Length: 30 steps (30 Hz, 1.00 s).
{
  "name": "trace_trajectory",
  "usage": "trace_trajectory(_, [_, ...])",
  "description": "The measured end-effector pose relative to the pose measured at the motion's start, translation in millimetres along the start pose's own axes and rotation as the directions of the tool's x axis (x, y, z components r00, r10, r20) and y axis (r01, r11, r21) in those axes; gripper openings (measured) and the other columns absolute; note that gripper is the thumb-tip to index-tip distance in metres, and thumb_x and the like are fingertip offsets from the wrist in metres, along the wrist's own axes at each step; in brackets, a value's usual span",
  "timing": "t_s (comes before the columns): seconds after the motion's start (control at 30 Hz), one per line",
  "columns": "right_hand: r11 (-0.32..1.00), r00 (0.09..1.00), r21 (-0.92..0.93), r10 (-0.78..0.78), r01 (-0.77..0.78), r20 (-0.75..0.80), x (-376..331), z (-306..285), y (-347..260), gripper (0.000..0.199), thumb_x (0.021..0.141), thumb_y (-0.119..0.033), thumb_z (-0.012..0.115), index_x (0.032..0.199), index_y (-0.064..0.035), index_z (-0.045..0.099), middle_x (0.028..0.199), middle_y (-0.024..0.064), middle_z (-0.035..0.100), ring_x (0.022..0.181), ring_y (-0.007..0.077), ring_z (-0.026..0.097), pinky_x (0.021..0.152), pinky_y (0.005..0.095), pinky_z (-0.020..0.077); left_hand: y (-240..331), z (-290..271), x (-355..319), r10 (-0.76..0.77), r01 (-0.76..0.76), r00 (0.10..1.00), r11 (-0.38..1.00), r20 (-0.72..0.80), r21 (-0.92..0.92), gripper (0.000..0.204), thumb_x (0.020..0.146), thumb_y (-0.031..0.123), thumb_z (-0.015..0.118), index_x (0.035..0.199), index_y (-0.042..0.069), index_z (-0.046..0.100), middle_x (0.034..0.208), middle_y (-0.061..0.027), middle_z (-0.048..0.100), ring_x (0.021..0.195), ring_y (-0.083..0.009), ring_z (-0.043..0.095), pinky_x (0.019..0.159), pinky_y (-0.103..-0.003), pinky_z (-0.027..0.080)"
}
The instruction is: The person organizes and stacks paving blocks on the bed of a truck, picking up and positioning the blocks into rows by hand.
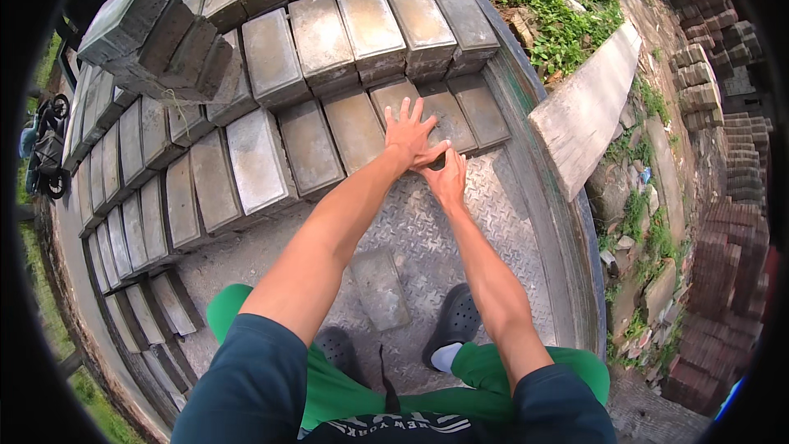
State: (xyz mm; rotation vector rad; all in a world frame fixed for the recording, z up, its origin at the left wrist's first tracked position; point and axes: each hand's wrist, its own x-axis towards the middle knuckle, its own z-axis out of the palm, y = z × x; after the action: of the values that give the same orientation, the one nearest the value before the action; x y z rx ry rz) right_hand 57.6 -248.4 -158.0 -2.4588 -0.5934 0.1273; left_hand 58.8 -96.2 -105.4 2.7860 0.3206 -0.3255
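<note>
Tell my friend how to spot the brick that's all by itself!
Find the metal floor beside the stacked bricks. Near the shoes lies one flat grey brick, alone, while its neighbours sit packed in rows.

Left hand [404, 138] spread over grey block [383, 97] in stepped rows. Right hand [447, 181] just beside, fingers bent. Single block [380, 288] flat on patterned metal floor [511, 230], near dark clogs [457, 317].

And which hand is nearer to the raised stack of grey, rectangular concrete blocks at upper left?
Left. The left hand is right of the stack; the right hand is farther right and lower.
</note>
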Motion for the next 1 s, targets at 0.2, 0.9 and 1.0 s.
trace_trajectory(0.2, [0.981, 0.999, -0.195, 0.023, -0.018, 0.025, 3.4, -6.5, -10.5, 0.084, 0.067, -0.051, 0.082, 0.131, -0.0047, 0.052, 0.125, 0.0097, 0.062, 0.126, 0.0232, 0.05, 0.113, 0.0638, 0.017, -14.6, 12.6, -4.7, 0.02, -0.022, 0.997, 1.0, -0.079, -0.016, 0.074, 0.089, 0.073, 0.037, 0.148, 0.028, 0.041, 0.162, -0.0099, 0.016, 0.149, -0.0342, 0.011, 0.117, -0.061, 0.008])
trace_trajectory(0.9, [0.923, 0.935, -0.155, 0.347, -0.353, -0.067, -24.1, -5.4, -17.6, 0.079, 0.078, -0.069, 0.064, 0.119, -0.0016, 0.062, 0.118, 0.0153, 0.065, 0.12, 0.035, 0.054, 0.103, 0.0549, 0.0364, -4.5, 48.3, -194.2, -0.036, -0.008, 0.994, 0.913, -0.099, -0.409, 0.037, 0.091, 0.041, 0.063, 0.085, 0.005, 0.066, 0.07, -0.0177, 0.065, 0.061, -0.036, 0.062, 0.056, -0.044, 0.048])
trace_trajectory(1.0, [0.841, 0.785, -0.084, 0.531, -0.535, 0.319, -78.6, 1.4, -34.0, 0.059, 0.086, -0.061, 0.059, 0.098, -0.0041, 0.072, 0.102, 0.02, 0.069, 0.104, 0.0404, 0.063, 0.087, 0.0494, 0.049, -39.6, 105.2, -234.9, -0.242, 0.189, 0.967, 0.89, -0.079, -0.415, 0.038, 0.092, 0.042, 0.059, 0.092, 0.006, 0.069, 0.086, -0.0186, 0.069, 0.082, -0.0367, 0.067, 0.072, -0.047, 0.053])
